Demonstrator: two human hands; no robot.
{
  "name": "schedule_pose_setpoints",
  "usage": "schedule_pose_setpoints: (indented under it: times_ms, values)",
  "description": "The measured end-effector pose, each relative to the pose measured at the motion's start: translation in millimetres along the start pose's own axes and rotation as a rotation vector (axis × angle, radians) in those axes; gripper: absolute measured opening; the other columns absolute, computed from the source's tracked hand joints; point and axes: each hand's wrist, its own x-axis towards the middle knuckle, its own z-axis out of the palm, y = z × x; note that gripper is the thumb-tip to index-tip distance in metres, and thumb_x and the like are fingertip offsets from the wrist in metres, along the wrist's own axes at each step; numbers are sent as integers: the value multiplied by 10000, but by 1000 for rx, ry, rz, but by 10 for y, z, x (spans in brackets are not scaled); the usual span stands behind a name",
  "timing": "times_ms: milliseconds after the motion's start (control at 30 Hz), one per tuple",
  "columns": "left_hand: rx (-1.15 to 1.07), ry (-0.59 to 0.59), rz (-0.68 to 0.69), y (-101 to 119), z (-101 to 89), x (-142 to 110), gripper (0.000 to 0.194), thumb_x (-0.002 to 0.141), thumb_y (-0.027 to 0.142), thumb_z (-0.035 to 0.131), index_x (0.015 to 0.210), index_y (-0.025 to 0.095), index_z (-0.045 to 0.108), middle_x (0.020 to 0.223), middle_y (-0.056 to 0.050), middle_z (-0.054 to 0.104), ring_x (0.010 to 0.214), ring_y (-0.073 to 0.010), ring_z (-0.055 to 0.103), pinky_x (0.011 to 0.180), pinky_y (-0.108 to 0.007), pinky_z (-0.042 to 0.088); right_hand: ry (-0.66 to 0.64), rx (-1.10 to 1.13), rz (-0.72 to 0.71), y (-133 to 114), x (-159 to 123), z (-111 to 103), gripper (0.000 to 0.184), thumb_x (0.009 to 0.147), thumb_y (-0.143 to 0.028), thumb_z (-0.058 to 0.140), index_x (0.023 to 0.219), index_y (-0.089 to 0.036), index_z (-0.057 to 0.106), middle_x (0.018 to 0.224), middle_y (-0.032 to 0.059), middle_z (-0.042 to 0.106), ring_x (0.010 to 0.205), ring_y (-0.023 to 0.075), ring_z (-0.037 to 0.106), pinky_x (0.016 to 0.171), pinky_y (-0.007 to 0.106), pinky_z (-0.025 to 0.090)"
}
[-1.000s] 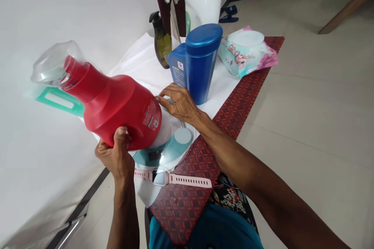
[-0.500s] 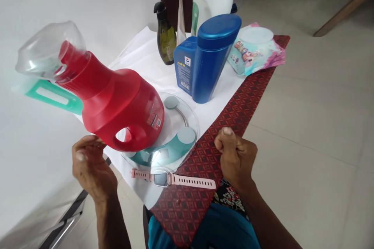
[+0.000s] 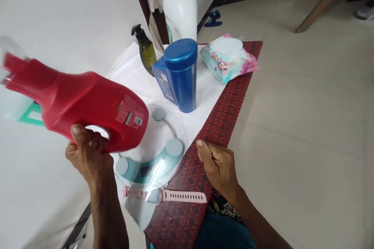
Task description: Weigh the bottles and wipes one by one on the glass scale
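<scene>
My left hand [image 3: 89,149] is wrapped round the handle of a big red detergent bottle [image 3: 96,101], which tilts to the left over the table. Its clear cap is blurred at the left edge. Under the bottle's right end lies a round glass scale [image 3: 173,148] with a teal band. A pink-strapped smartwatch [image 3: 184,196] is stretched out in front of the scale. Over the red patterned cloth, my right hand [image 3: 219,161] is closed in a fist with the thumb on top; whether it holds anything is hidden.
Behind the scale stand a blue bottle [image 3: 182,78], a dark green pump bottle [image 3: 147,52] and a white bottle [image 3: 182,7]. A pack of wipes [image 3: 228,58] lies near the table's right edge. Partly hidden by the red bottle is a green handle [image 3: 30,114] at left.
My left hand has closed round the red bottle's handle; the bottle has tipped further left and come off the scale. My right hand stays in a fist. The view has shifted.
</scene>
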Motion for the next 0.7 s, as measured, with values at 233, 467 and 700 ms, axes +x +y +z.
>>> schedule_pose_setpoints:
  times_ms: [233,467,700]
  values:
    - [-87,45,60,-298,835,572,680,886,615,803,615,243,303,532,74,203,476,-77,165,434,-286,170,3,6,-78,-15,41,-30,497,1107,-310,496,631,-241,370,533,-51,415,470,104,398,501,290,321]
    - [-7,-36,41,-914,1480,939,608,953,647,657,606,266,334,503,66,334,477,-68,328,488,-304,226,30,-25,-120,-14,67,-12,482,1091,-247,523,643,-241,346,540,-65,393,462,94,378,482,276,305]
    - [141,-182,66,-1250,1683,799,654,1000,781,273,598,266,295,594,30,358,682,-87,468,628,-370,242,38,-26,-96,53,-1,-14,472,1082,-272,567,626,-235,448,531,-49,461,450,110,451,497,274,371]
